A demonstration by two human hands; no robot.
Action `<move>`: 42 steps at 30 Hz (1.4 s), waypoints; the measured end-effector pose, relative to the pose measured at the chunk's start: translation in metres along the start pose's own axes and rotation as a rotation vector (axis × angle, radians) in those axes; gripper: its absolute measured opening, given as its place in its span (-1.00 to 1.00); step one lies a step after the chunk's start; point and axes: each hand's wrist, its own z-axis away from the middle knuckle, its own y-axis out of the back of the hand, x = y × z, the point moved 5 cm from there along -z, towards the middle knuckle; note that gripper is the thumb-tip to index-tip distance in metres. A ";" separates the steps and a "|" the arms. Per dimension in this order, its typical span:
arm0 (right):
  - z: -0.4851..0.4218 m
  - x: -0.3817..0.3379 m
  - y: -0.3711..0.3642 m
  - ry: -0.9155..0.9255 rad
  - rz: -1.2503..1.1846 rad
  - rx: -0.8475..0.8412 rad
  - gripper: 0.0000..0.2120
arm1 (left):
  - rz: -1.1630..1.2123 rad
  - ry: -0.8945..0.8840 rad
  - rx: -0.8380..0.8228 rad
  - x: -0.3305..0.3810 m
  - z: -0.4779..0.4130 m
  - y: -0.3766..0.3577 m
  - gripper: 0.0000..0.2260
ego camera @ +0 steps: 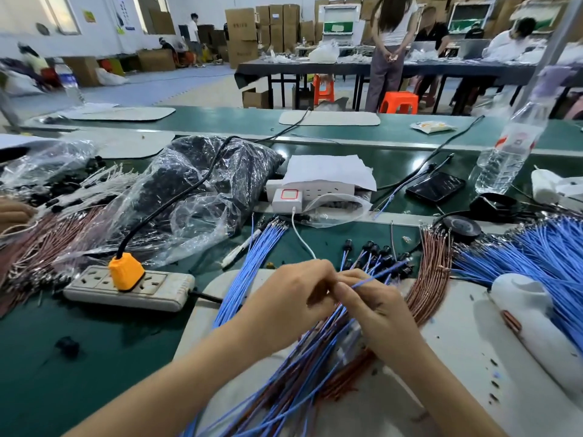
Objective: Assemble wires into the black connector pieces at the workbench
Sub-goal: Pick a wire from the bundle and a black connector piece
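At the counter's (94, 357) front edge the right hand (378, 313) pinches a light, floppy blue wire (369, 280), likely best gripped near its tip, touching the curled left hand (293, 298), whose hold I cannot tell.

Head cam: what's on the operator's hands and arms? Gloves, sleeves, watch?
Nothing worn that shows. Left hand and right hand are ungloved, with no rings on the visible fingers. Left forearm and right forearm are bare to the frame edge: no sleeve, watch or wrist strap in view.
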 end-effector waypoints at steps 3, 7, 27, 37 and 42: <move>0.000 0.006 0.010 -0.121 -0.151 0.087 -0.75 | 0.027 0.099 0.018 -0.025 0.015 -0.009 -0.78; -0.004 0.012 0.023 -0.219 -0.433 0.235 -0.66 | 0.038 0.169 0.037 -0.051 0.026 -0.013 -0.62; -0.001 0.050 0.111 -0.337 -0.654 0.777 -0.64 | -0.347 0.841 0.266 -0.173 -0.024 0.108 -0.86; -0.001 0.044 0.093 -0.408 -0.525 0.601 -0.72 | 0.043 0.937 0.102 -0.225 -0.016 0.089 -0.84; 0.000 0.039 0.089 -0.419 -0.490 0.604 -0.76 | 0.457 1.191 0.294 -0.237 0.003 0.083 -0.78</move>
